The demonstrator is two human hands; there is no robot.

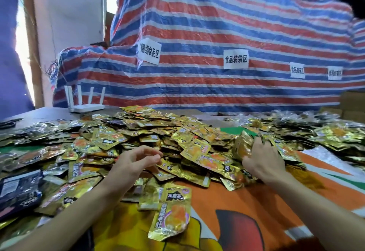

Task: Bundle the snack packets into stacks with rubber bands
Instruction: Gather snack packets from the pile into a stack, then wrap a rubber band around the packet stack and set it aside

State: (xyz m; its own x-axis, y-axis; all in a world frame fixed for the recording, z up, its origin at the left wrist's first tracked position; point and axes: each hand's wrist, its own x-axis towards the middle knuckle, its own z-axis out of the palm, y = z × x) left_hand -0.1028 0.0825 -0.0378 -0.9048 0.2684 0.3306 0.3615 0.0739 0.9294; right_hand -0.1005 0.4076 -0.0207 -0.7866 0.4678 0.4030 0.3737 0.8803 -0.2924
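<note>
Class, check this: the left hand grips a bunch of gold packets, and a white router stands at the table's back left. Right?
Not quite: in the head view the right hand grips the bunch of gold packets; the left hand hovers over the pile. The white router does stand at the table's back left.

Bkgd: big tarp point(197, 33) w/ red, blue & white stripes drapes over a stepped bulk behind the table point(49, 114) and fills most of the back. Four white paper signs point(235, 59) w/ black Chinese txt are stuck across it. Left: pale wall point(75, 14), blue curtain point(7, 53), bright daylight strip thru window point(21, 43) beside a wooden post point(32, 43). White router point(87, 107), 4 antennas up, sits at table's far left. Orange printed cloth point(246, 201) covers the near side. Cardboard boxes point(353, 104) far right.
</note>
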